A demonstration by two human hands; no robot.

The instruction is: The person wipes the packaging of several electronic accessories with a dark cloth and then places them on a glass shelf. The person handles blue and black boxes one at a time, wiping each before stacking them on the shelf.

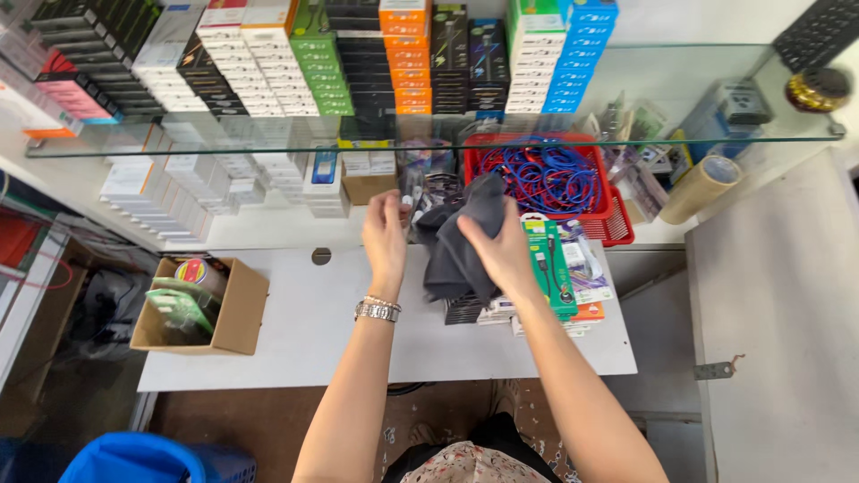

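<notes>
Both arms extended forward, hands raised close together

The left hand (pixel 385 234) is held upright with fingers curled and pinched at the far tip, its wrist banded; the right hand (pixel 504 255) is closed in a grip, knuckles turned upward, just right of it.

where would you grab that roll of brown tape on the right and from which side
Grip the roll of brown tape across its curved outer wall, coming from the near, open side. It lies tilted under the glass shelf, so a reach from straight above looks blocked. Its flat end with the core hole faces up and right; hooking fingers into that hole would probably work too. The red basket crowds its left.
</notes>
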